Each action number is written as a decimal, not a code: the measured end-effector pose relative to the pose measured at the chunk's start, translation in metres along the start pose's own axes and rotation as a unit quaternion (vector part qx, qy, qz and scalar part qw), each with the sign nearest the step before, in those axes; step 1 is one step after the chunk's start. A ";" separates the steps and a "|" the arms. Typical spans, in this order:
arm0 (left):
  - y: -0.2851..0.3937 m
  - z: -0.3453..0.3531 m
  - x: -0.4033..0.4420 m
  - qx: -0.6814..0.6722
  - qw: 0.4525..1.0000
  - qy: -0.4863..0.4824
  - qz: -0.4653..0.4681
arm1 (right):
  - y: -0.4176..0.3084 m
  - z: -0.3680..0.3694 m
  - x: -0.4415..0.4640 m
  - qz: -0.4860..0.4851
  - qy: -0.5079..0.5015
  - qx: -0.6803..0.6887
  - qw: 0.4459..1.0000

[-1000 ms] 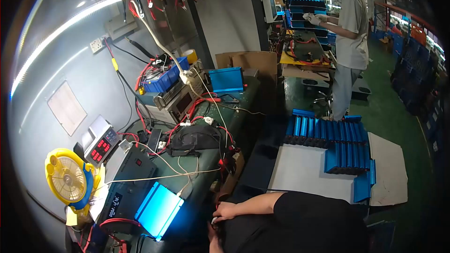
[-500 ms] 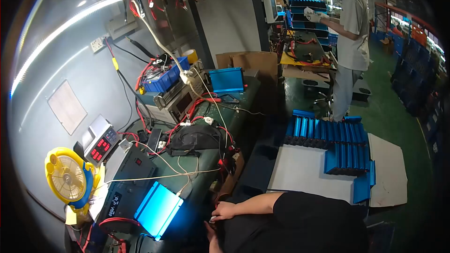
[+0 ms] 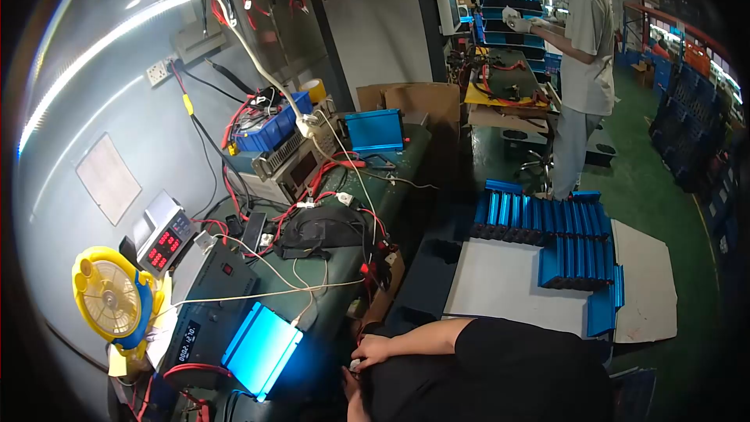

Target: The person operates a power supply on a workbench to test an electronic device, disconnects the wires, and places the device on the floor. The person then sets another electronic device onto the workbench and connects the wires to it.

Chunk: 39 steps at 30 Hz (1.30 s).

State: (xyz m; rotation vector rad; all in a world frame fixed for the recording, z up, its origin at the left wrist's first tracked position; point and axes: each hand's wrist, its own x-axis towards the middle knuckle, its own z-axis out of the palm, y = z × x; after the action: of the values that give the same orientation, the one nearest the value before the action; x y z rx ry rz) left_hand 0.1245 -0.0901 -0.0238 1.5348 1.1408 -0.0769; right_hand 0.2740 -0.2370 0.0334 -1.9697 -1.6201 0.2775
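Observation:
Low in the view, my right hand (image 3: 373, 350) reaches in from the right with its fingers closed around a small whitish piece (image 3: 355, 365), whose kind I cannot make out. Just below is my left hand (image 3: 354, 395), close to the same piece; its fingers are mostly hidden and dark. Left of both hands, a blue metal-cased box (image 3: 262, 350) lies brightly lit on the bench, with a pale cable at its upper right corner and red and black cables by its lower end.
A grey instrument (image 3: 221, 289) with a lit display and a yellow fan (image 3: 113, 297) stand left. A black cloth bundle (image 3: 324, 230) lies among cables on the green bench (image 3: 406, 168). Several blue cases (image 3: 574, 262) stand on a white board at right. A person (image 3: 586, 62) stands behind.
The view has shifted very slightly. My hands stay together at nearly the same spot, with only a small movement of the fingers around the whitish piece.

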 end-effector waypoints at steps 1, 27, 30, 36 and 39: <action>0.013 -0.004 -0.016 0.014 0.998 -0.057 0.007 | -0.001 -0.001 -0.001 0.000 -0.001 0.001 1.000; -0.008 0.004 0.006 -0.163 0.984 -0.035 0.069 | -0.004 -0.006 0.000 0.040 -0.034 -0.010 0.999; -0.007 -0.002 0.000 -0.028 0.999 -0.004 0.044 | -0.007 -0.001 -0.001 0.040 -0.055 -0.012 0.998; -0.011 0.001 0.008 -0.015 0.999 -0.012 0.046 | -0.007 -0.006 -0.003 0.029 -0.058 0.003 0.998; -0.026 0.008 0.017 -0.022 0.979 0.054 0.196 | -0.001 0.000 -0.002 0.007 -0.040 -0.011 0.999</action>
State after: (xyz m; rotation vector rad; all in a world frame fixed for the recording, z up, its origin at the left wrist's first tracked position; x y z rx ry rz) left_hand 0.1198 -0.0898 -0.0560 1.7135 0.8966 0.3003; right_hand 0.2726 -0.2388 0.0337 -2.0100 -1.6664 0.3501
